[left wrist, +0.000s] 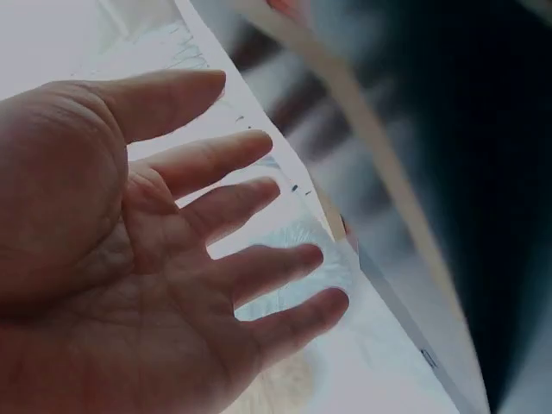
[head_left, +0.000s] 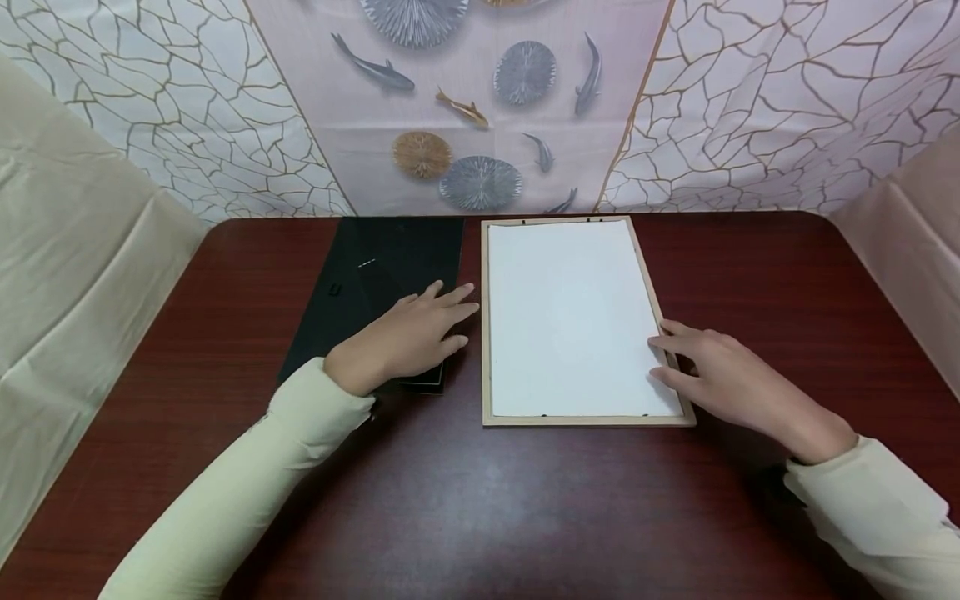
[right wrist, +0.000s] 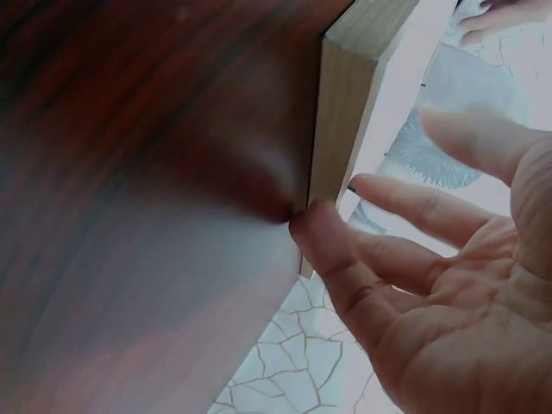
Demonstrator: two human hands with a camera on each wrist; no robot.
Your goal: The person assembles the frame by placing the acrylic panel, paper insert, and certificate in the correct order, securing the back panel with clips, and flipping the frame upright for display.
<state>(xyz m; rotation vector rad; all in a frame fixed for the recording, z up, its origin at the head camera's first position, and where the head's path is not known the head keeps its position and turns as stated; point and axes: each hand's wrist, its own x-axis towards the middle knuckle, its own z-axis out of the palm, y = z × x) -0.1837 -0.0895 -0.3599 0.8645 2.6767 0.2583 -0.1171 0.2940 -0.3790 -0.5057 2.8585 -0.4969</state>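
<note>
A wooden picture frame point(head_left: 588, 421) lies face down on the table with a white sheet point(head_left: 570, 317) inside it and small dark tabs along its rim. To its left is a black frame backing board point(head_left: 405, 242). My left hand point(head_left: 420, 333) hovers over the backing board's right part with fingers spread, holding nothing; the left wrist view shows its bare palm. At the frame's right side, my right hand point(head_left: 723, 379) touches the edge. One fingertip point(right wrist: 319, 228) sits against the wooden side in the right wrist view, while other fingers reach over the rim.
The dark red wooden table point(head_left: 480, 508) extends in front of the frame and to both sides. A patterned cloth point(head_left: 480, 100) with fish and round leaf shapes hangs behind its far edge. Pale cloth point(head_left: 67, 333) borders the left side.
</note>
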